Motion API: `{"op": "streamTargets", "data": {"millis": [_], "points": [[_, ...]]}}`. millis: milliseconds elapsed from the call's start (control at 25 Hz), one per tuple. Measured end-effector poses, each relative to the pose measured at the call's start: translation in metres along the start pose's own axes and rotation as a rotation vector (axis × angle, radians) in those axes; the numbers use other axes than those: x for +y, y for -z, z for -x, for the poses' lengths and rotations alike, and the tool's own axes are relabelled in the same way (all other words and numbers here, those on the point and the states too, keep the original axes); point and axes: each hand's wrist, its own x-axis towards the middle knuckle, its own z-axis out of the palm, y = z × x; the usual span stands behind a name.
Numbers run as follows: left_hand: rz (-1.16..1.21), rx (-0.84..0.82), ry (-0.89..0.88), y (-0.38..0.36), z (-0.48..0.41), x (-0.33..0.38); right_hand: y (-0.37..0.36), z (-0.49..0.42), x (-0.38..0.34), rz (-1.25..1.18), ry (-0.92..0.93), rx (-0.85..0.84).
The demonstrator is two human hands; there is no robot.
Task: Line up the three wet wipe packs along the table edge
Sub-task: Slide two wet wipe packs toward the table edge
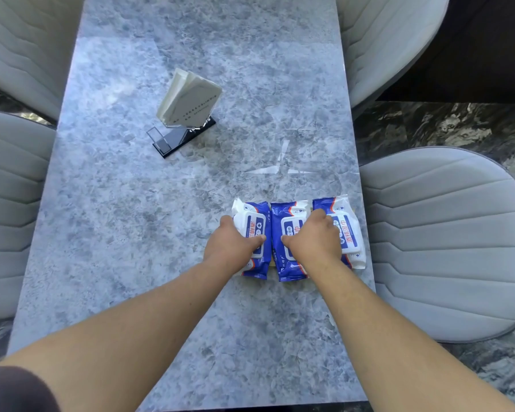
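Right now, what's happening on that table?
A person is arranging three wet wipe packs on the marble table, side by side near its right edge. The left hand rests on the left pack; the right hand lies across the middle pack and the right pack. The packs sit in a close row. Further back, a clear stand holding cards is untouched.

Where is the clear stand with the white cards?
The clear card stand sits alone on the table's left-centre, beyond and left of the three wipe packs.
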Motion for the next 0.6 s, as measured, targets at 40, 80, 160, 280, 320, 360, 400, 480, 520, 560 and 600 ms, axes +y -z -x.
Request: {"op": "streamTargets", "data": {"millis": [40,80,160,280,320,360,400,480,520,560,600], "points": [[0.016,-0.005,-0.009,0.002,0.001,-0.002,-0.001,0.003,-0.001,-0.015,0.019,0.01],[0.037,-0.012,-0.017,0.005,0.001,-0.005,-0.002,0.005,-0.003,-0.036,0.039,0.016],[0.103,-0.035,-0.017,0.014,0.004,-0.015,-0.004,0.011,-0.008,-0.078,0.06,0.01],[0.308,-0.086,0.039,0.035,0.012,-0.04,-0.004,0.02,-0.012,-0.097,0.061,0.002],[0.367,-0.104,0.061,0.043,0.015,-0.05,-0.004,0.024,-0.012,-0.105,0.068,0.004],[0.402,-0.12,0.079,0.053,0.019,-0.062,-0.005,0.031,-0.015,-0.121,0.081,0.005],[0.422,-0.14,0.096,0.062,0.022,-0.075,-0.007,0.039,-0.016,-0.148,0.095,-0.001],[0.46,-0.19,0.135,0.08,0.031,-0.103,-0.014,0.059,-0.019,-0.229,0.1,-0.046],[0.475,-0.207,0.162,0.089,0.036,-0.119,-0.021,0.071,-0.021,-0.297,0.086,-0.09],[0.491,-0.212,0.192,0.099,0.043,-0.136,-0.03,0.085,-0.024,-0.381,0.061,-0.151],[0.508,-0.212,0.216,0.109,0.049,-0.152,-0.04,0.097,-0.025,-0.465,0.021,-0.218]]}}
